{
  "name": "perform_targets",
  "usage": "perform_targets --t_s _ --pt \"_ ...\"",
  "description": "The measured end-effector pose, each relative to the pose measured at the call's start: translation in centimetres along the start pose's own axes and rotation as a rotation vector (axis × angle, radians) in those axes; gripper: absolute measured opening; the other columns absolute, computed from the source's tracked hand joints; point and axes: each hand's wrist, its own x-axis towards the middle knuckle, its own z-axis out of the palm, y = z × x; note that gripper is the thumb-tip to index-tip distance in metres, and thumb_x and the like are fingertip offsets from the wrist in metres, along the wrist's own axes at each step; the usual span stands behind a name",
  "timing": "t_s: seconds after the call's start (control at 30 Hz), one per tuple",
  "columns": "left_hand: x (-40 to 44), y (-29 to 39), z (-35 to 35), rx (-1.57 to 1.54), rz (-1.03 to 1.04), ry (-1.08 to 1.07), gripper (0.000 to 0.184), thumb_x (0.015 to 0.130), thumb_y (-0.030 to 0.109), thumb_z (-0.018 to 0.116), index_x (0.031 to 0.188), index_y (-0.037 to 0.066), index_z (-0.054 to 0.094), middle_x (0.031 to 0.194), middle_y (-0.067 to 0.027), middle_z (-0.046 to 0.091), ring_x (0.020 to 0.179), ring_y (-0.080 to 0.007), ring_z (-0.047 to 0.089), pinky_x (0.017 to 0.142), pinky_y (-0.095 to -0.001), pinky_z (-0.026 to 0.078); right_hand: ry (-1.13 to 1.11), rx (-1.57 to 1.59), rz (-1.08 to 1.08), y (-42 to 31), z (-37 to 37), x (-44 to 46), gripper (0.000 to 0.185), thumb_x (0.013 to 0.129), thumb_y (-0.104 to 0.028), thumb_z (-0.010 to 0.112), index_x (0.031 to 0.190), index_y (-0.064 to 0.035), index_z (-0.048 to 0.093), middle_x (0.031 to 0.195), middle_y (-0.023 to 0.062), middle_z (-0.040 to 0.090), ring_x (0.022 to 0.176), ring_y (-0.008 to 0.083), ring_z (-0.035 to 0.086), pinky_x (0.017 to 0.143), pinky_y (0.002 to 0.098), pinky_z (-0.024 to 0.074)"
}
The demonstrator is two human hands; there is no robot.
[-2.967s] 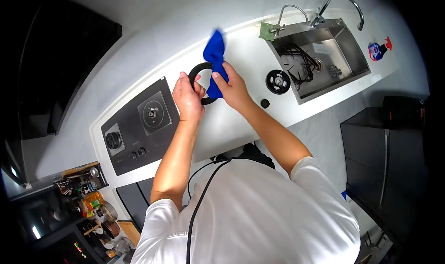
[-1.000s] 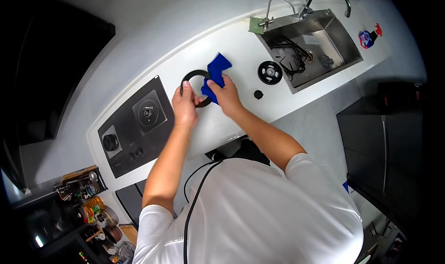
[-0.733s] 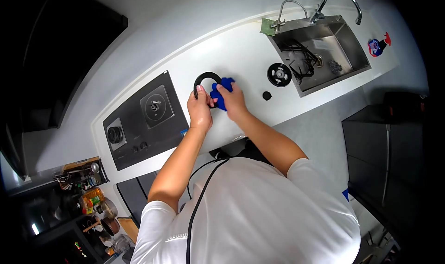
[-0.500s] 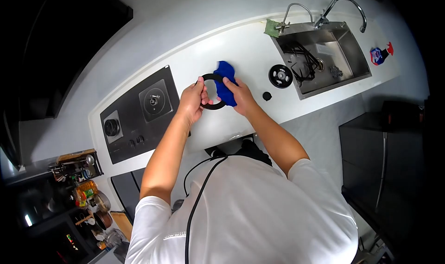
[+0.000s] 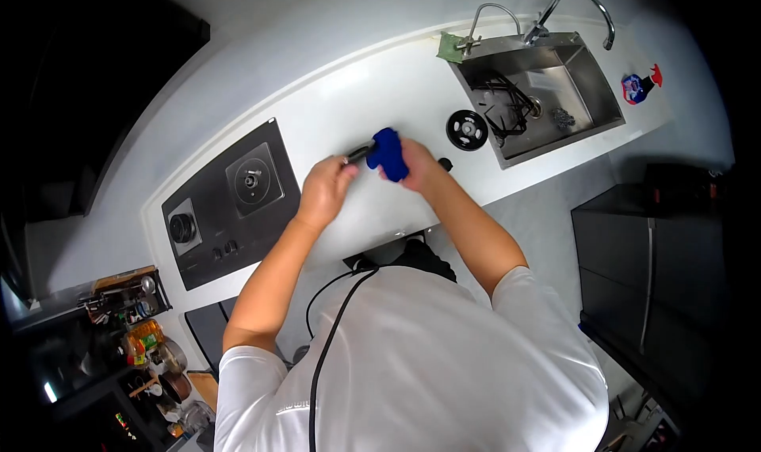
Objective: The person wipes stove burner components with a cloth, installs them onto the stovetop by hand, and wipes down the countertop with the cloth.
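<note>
My left hand (image 5: 325, 190) grips one side of a black ring (image 5: 360, 154), which is tilted so that it shows nearly edge-on above the white counter. Bunched around the ring's other side is a blue cloth (image 5: 388, 155), held in my right hand (image 5: 416, 165). The cloth hides that part of the ring and some of my right fingers. A round black burner part with slots (image 5: 467, 130) lies to the right of my right hand. Partly behind my right wrist sits a small black piece (image 5: 445, 164).
On the left is a dark gas hob (image 5: 230, 206). At the right a steel sink (image 5: 583, 79) holds black pan supports (image 5: 507, 103) and a metal scrubber (image 5: 563, 118). A green cloth (image 5: 450, 47) lies by the tap; a spray bottle (image 5: 640, 85) is beyond the sink.
The black ring has turned from facing the camera to nearly edge-on. The blue cloth, earlier spread upward, is now bunched around the ring's right side.
</note>
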Motion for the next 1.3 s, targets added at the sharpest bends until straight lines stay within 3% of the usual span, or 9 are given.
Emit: perform_targets --t_s 0.03,0.13,0.2,0.27,0.33,0.47,0.77,1.0,1.3 --pt "0.8 0.2 -0.5 -0.316 -0.43 -0.049 0.032 0.109 0.032 0.063 0.111 0.0 0.07 0.082 -0.0098 0.064 0.072 -0.02 0.063 0.078 -0.0438 0.061 0.057 -0.12 -0.126 -0.5 -0.1 -0.1 0.035 0.111 -0.04 0.056 0.122 -0.0067 0.063 0.105 0.0133 0.071 0.083 0.0226 0.072 0.06 0.0433 0.061" --pt "1.9 -1.2 -0.4 -1.081 -0.742 0.166 0.043 0.117 0.036 0.046 0.114 -0.002 0.066 0.073 0.0016 0.044 0.062 -0.0111 0.047 0.072 -0.0349 0.06 0.058 -0.35 -0.413 -2.0 2.4 -2.0 0.04 0.11 -0.045 0.058 0.122 -0.0069 0.063 0.108 0.0113 0.071 0.092 0.0209 0.073 0.075 0.0388 0.0607" --pt "2.5 -0.9 -0.5 -1.091 -0.773 0.132 0.04 0.116 0.035 0.046 0.113 0.001 0.066 0.072 0.0022 0.043 0.06 -0.0112 0.046 0.068 -0.0342 0.059 -0.07 -0.483 -0.603 -1.3 3.8 -1.9 0.04 0.11 -0.044 0.059 0.122 -0.0062 0.063 0.108 0.0098 0.071 0.098 0.0207 0.072 0.084 0.0374 0.0584" --pt "2.5 -0.8 0.1 -1.034 -0.77 0.053 0.038 0.116 0.035 0.047 0.111 0.003 0.066 0.072 0.0027 0.043 0.058 -0.0109 0.045 0.063 -0.0338 0.056 0.08 -1.331 -0.864 -0.8 5.1 -2.8 0.035 0.106 -0.034 0.063 0.124 -0.0045 0.063 0.115 0.0165 0.068 0.106 0.0355 0.066 0.096 0.0444 0.0521" --pt "2.6 -1.3 0.8 -0.899 -0.716 -0.058 0.036 0.115 0.035 0.049 0.111 0.004 0.066 0.072 0.0031 0.043 0.057 -0.0101 0.044 0.058 -0.0336 0.053 0.044 -1.752 -1.531 -0.5 6.2 -2.4 0.04 0.1 -0.031 0.069 0.127 -0.0025 0.063 0.119 0.0193 0.065 0.105 0.0404 0.064 0.097 0.048 0.0519" --pt "2.6 0.0 0.4 -0.805 -0.712 -0.004 0.04 0.114 0.04 0.052 0.105 0.004 0.069 0.07 0.0044 0.044 0.055 -0.008 0.042 0.052 -0.0297 0.044 0.008 -1.47 -0.945 0.1 6.4 -2.5 0.039 0.099 -0.026 0.069 0.132 -0.0046 0.063 0.123 0.0199 0.066 0.11 0.0436 0.064 0.097 0.0532 0.0516" --pt "1.0 1.0 3.7 -0.953 -0.83 0.302 0.045 0.114 0.042 0.051 0.109 0.0 0.067 0.068 0.0052 0.041 0.054 -0.0078 0.039 0.055 -0.0292 0.042 0.538 -1.055 -0.648 5.0 5.9 0.3 0.042 0.105 -0.033 0.062 0.126 0.0028 0.062 0.117 0.0273 0.071 0.102 0.0452 0.07 0.09 0.0509 0.0557" --pt "0.7 0.0 4.9 -0.82 -0.66 0.347 0.037 0.116 0.035 0.049 0.111 0.002 0.066 0.075 0.0016 0.05 0.069 -0.0101 0.049 0.068 -0.0296 0.049 0.345 -0.128 -0.095 8.3 5.6 -0.4 0.036 0.114 -0.034 0.051 0.129 -0.0038 0.064 0.119 0.0115 0.072 0.1 0.0221 0.073 0.088 0.04 0.0623" --pt "-3.4 -4.7 5.9 -0.197 -0.263 0.002 0.031 0.109 0.024 0.06 0.123 -0.002 0.07 0.1 -0.0202 0.071 0.093 -0.0344 0.068 0.087 -0.0407 0.054 -0.011 -0.039 0.191 6.7 -0.8 -0.3 0.039 0.113 -0.03 0.047 0.139 -0.0029 0.057 0.131 0.0147 0.07 0.117 0.03 0.071 0.091 0.0471 0.0627"
